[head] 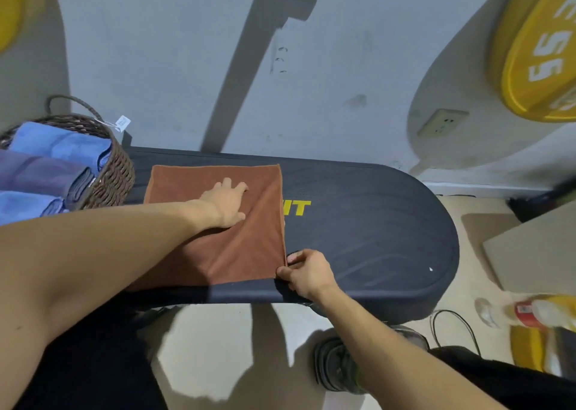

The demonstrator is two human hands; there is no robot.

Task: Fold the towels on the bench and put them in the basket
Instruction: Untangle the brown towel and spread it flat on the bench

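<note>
We have the brown towel (218, 222) lying flat on the dark counter (374, 222), at about 11 o'clock from the middle of our view and just right of the basket (115, 172). Our left hand (226, 202) rests on the cloth with fingers straight and spread, pressing it down near its centre. Our right hand (307, 272) pinches the towel's near right corner between thumb and fingers, at the counter's front edge.

The towel looks roughly square from here, a little longer from near edge to far edge, so its long axis runs 6 to 12 o'clock. The corner we hold sits at about 5 o'clock from the pressing hand, and the right hand is the nearer one to the free right-hand edge. We judge the coming fold turns on that: the gripped corner would travel toward 9 or 12 o'clock over the pinned middle.

The wicker basket stands at 9 o'clock, touching or just beside the towel's left edge; we cannot tell which. It holds folded towels (56, 148) in blue and purple, stacked on edge in a row. This brown one is not yet folded small enough to join them, in our judgement.
</note>
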